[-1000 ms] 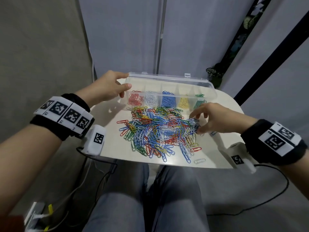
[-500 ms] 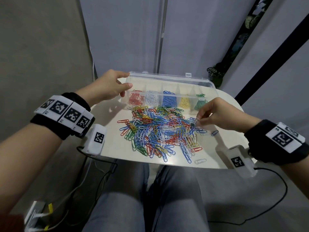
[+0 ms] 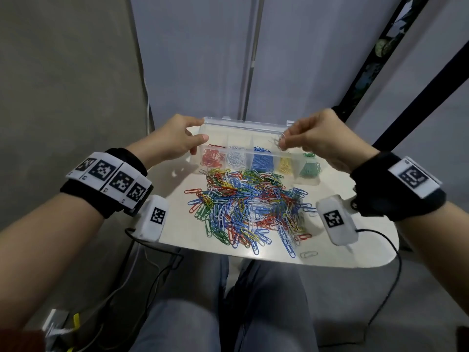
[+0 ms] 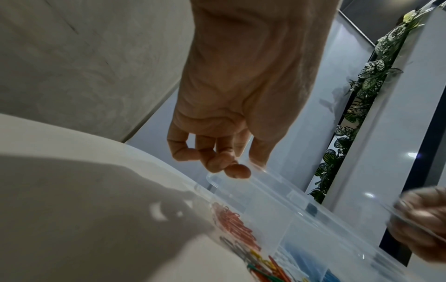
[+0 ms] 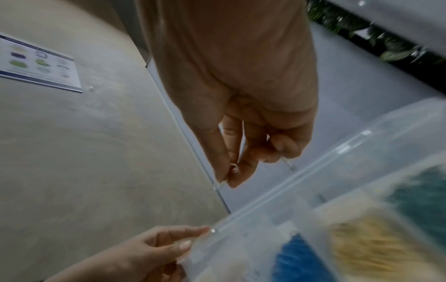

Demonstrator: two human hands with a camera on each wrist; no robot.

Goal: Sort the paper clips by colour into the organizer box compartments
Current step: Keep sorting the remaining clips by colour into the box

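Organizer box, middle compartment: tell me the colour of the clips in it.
Blue clips, clearest in the head view.

We count one clear box (image 3: 243, 128) with five filled compartments, two hands, one heap of loose clips (image 3: 248, 207) too many to number, and one stray clip (image 3: 308, 254) near the table (image 3: 375, 245) front edge.

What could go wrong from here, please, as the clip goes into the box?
1. The right hand pinches a pale clip above the blue and yellow bins; released there, it would likely land in the wrong colour, since the white bin lies further left.
2. The left hand holds only the box corner; a bump might tip it.
3. The pile reaches the table edge, so clips may fall.
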